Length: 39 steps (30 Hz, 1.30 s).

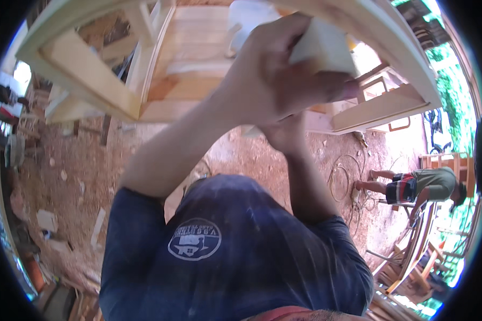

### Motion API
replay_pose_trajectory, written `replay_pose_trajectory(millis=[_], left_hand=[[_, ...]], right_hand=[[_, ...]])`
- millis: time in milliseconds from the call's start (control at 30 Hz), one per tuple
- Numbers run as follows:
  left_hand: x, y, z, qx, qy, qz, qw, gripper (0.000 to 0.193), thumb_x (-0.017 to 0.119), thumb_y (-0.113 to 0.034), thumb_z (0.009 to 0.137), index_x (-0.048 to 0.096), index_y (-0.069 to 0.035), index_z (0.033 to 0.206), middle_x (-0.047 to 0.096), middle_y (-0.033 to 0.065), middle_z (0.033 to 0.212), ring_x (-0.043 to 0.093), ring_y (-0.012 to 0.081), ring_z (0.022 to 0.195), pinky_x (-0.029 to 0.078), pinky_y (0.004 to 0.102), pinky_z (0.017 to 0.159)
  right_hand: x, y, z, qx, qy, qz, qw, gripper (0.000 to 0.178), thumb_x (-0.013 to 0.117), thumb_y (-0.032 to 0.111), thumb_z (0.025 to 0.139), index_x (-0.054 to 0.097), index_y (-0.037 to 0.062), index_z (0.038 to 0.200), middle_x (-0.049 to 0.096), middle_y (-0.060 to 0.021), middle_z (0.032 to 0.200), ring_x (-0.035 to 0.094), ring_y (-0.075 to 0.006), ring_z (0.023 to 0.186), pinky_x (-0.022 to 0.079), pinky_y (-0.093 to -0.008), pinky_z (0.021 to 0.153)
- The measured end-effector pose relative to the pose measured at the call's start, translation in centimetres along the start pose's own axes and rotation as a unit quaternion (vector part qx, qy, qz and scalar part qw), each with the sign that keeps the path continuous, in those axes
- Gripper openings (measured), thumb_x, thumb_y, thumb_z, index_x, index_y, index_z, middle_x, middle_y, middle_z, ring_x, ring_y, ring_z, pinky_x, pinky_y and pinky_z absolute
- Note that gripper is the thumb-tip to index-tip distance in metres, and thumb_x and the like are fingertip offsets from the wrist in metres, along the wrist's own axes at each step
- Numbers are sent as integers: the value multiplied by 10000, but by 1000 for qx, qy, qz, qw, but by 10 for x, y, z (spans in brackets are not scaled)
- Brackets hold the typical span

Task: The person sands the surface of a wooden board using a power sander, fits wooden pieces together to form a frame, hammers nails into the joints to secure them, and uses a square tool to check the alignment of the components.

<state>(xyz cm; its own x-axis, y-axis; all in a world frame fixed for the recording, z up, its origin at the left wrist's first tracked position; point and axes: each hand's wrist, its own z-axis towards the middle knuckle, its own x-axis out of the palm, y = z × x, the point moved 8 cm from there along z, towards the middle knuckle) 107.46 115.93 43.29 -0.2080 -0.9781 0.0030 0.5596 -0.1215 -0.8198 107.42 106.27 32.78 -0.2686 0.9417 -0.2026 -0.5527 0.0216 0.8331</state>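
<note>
My left hand (273, 75) reaches up and across, its fingers wrapped round a pale, squared block (326, 45) that looks like wood. Motion blurs the fingers, and the block's far end lies close to the curved rail of a bare wooden furniture frame (85, 83). Lower down, my right hand (285, 134) is partly covered by the left one. Its fingers are hidden, and a small whitish patch shows beside it, too unclear to name. Behind my left forearm are the frame's flat boards (190, 45), with a blurred white object (249, 18) over them.
Dusty reddish ground (75, 171) spreads below the frame, with offcuts (47, 220) on the left. A looped cable (340, 179) lies at the right. Beyond it a person (428, 184) bends near stacked timber (420, 251). More wooden pieces stand at far left.
</note>
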Motion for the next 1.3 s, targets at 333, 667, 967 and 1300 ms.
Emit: replay_pose_trajectory(millis=[333,667,967,1300], left_hand=[[14,-11,8,-90,-48,-75,992,467,607,-266,925,618,44,1275,699,160,1223,641,233,1150,483,386,1015],[19,-9,3,-83,-120,-182,972,429,600,-101,955,487,52,1339,642,102,1138,624,134,1005,524,306,844],[24,-14,6,-47,-160,-288,943,430,565,-31,966,440,39,1371,605,80,1148,599,107,992,512,282,843],[19,-8,5,-95,-145,-223,959,439,580,-75,960,452,36,1365,611,73,1089,571,68,874,477,240,725]], right_hand=[[-7,-9,3,87,2,47,995,689,814,113,768,496,4,1369,645,-116,1222,643,-192,1131,544,-362,921],[-41,34,24,55,75,120,988,786,800,239,870,379,26,1498,612,-121,1308,567,-235,1291,471,-376,1033],[-40,95,68,13,-10,311,950,468,509,192,1052,451,-56,1444,592,-118,1300,544,-180,1199,431,-343,1034],[-50,83,67,-20,-67,234,970,435,477,121,998,466,-75,1386,600,-169,1296,561,-198,1169,442,-355,1019]])
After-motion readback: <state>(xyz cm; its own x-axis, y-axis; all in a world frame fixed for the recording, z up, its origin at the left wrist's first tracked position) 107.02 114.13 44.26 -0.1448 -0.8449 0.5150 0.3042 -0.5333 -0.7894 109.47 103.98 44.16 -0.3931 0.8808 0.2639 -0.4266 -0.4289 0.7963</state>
